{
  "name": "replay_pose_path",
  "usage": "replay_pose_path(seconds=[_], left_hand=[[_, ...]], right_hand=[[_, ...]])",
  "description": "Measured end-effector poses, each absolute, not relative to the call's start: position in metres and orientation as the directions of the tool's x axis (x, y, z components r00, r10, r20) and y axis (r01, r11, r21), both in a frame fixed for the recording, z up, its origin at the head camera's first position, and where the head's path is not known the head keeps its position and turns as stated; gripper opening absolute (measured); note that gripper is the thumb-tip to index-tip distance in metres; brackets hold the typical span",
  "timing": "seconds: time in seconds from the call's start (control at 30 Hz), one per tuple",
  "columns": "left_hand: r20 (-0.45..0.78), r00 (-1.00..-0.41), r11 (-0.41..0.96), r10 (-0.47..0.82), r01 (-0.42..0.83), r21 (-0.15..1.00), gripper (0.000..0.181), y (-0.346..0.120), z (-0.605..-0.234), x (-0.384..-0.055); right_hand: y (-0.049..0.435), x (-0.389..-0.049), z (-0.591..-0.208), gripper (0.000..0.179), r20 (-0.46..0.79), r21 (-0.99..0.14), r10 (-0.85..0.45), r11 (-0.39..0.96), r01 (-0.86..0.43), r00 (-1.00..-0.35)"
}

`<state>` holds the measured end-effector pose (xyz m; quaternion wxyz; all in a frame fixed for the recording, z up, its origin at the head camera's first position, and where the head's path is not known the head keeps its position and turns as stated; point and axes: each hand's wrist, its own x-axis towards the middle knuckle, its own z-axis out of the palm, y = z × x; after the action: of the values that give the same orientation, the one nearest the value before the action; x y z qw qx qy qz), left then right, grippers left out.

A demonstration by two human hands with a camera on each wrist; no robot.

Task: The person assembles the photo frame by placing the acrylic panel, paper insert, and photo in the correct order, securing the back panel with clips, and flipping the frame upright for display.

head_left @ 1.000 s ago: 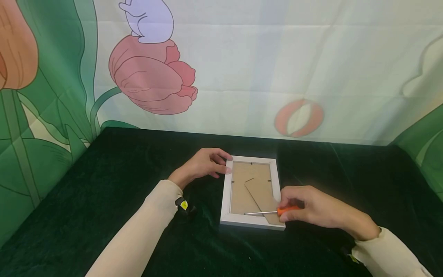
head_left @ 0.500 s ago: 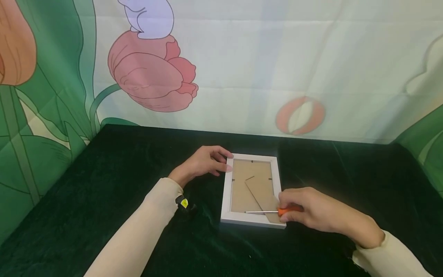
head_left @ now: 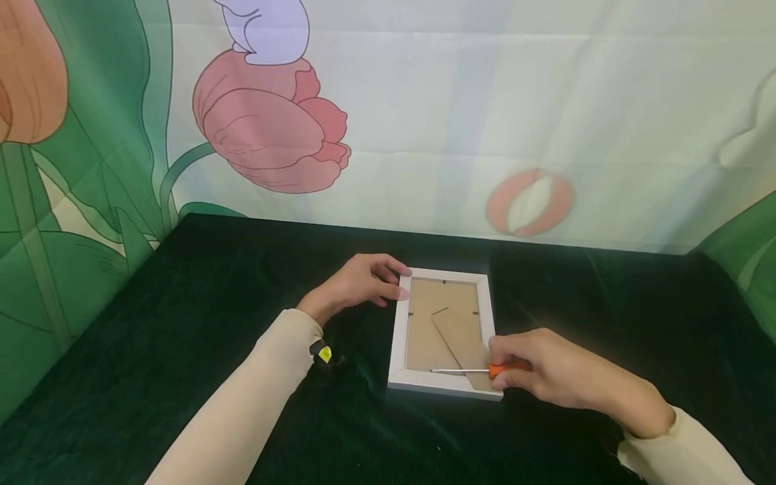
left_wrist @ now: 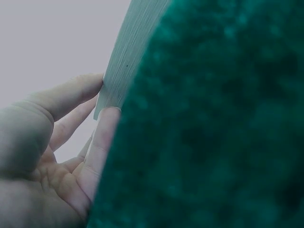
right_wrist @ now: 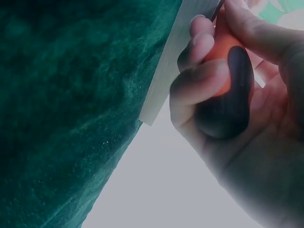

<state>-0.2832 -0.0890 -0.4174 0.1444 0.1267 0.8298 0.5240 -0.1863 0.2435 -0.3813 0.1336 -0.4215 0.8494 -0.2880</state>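
A white picture frame point(head_left: 399, 343) lies face down, its brown backing board point(head_left: 424, 340) and stand flap point(head_left: 467, 330) uppermost. Small dark tabs point(head_left: 444, 282) show along the inner edges. At the far left corner, my left hand point(head_left: 356, 281) holds the frame between thumb and fingers; the left wrist view shows the thumb and a finger point(left_wrist: 107, 123) against its side. My right hand point(head_left: 560, 367) grips a screwdriver point(head_left: 502, 369) with an orange and black handle point(right_wrist: 237, 90). The screwdriver's shaft lies low across the board, its tip at the near inner edge on the left.
A dark green velvet cloth point(head_left: 242, 269) covers the table. Behind it hangs a pale curtain point(head_left: 424, 135) printed with flowers and leaves. A black strap device with a yellow mark point(head_left: 325, 353) sits at the left wrist.
The view has shifted slightly. Both hands keep their places on the frame and the screwdriver; the screwdriver tip stays close to the same spot on the near inner edge.
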Motion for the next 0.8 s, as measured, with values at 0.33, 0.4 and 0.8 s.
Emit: replay_pose_path(seconds=[0.33,0.4,0.8], left_hand=[[-0.104,-0.928,0.43,0.357,0.064,0.901,0.041,-0.091,-0.419,-0.283],[-0.108,-0.928,0.427,0.357,0.06,0.902,0.04,-0.091,-0.42,-0.283],[-0.094,-0.924,0.425,0.371,0.079,0.902,0.04,-0.087,-0.417,-0.282]], right_hand=[[0.241,-0.187,-0.383,0.011,0.023,-0.586,-0.799,0.476,-0.656,-0.6],[0.242,-0.186,-0.386,0.013,0.026,-0.607,-0.798,0.466,-0.644,-0.602],[0.253,-0.183,-0.399,0.011,0.112,-0.657,-0.78,0.407,-0.634,-0.616]])
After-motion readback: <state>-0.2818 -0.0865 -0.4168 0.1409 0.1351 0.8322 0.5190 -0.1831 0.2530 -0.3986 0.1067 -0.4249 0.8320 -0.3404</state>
